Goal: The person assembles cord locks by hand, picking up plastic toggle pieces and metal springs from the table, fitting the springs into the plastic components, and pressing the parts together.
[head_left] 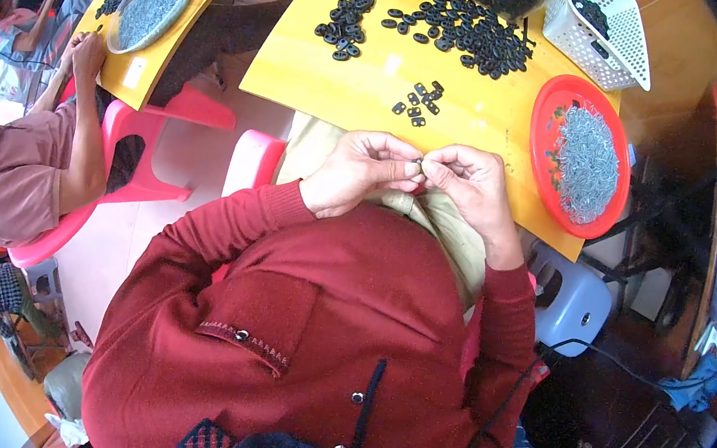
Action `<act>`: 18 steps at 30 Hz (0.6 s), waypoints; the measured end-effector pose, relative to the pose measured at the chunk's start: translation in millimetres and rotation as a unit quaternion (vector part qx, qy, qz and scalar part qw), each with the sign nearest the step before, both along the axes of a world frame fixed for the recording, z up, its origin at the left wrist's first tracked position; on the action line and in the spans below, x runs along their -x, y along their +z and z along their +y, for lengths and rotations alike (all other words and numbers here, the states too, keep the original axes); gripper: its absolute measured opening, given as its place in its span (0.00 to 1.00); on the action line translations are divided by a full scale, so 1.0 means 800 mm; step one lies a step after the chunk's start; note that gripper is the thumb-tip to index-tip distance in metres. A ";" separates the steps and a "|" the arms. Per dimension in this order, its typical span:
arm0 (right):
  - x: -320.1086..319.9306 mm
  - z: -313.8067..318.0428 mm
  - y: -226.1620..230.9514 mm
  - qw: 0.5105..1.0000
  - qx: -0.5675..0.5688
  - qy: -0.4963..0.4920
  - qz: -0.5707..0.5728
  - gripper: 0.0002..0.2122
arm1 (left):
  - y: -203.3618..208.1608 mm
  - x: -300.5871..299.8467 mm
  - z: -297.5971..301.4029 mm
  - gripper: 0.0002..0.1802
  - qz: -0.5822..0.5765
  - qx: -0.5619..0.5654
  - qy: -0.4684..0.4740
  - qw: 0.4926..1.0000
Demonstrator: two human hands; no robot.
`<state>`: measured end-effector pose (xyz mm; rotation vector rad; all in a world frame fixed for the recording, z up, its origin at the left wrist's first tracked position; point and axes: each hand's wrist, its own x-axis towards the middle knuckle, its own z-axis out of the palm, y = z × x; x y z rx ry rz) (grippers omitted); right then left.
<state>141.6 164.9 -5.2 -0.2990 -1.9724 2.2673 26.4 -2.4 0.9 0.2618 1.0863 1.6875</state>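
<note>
My left hand (pixel 356 172) and my right hand (pixel 472 187) meet in front of my lap, just off the near edge of the yellow table (pixel 304 83). Their thumbs and forefingers pinch together on one tiny item, mostly covered by the fingertips; I cannot make out its kind. Beyond the hands lies a small group of black plastic pieces with holes (pixel 418 103). Farther back are a big heap of similar black oval pieces (pixel 480 37) and a smaller pile (pixel 344 25) to its left. A red plate (pixel 540 148) on the right holds many thin silvery metal pieces (pixel 589 167).
A white perforated basket (pixel 616 59) with black pieces stands at the far right. On the left, another person (pixel 35 157) sits on a pink chair (pixel 153 145) at a second yellow table (pixel 150 64). A blue-grey stool (pixel 578 296) is beside me on the right.
</note>
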 end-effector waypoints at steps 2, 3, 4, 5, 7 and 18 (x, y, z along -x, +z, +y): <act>0.005 0.010 0.012 1.000 -0.021 -0.017 0.012 0.07 | 0.000 0.001 0.000 0.09 -0.021 -0.007 0.015 1.000; 0.008 0.016 0.019 0.998 -0.040 -0.035 0.023 0.08 | -0.001 0.002 0.000 0.09 -0.019 -0.009 0.016 1.000; 0.015 0.023 0.022 0.998 -0.042 -0.035 0.025 0.08 | -0.002 0.002 -0.001 0.09 -0.019 -0.006 0.017 1.000; 0.027 0.034 0.024 0.986 -0.146 -0.086 0.008 0.10 | -0.003 0.002 -0.001 0.08 -0.020 -0.004 0.018 1.000; 0.049 0.053 0.033 0.935 -0.320 -0.144 -0.058 0.13 | -0.002 0.002 -0.003 0.08 -0.022 -0.003 0.016 1.000; 0.094 0.072 0.020 0.764 -0.619 -0.145 -0.113 0.13 | -0.001 0.004 -0.005 0.07 -0.026 0.015 0.010 0.999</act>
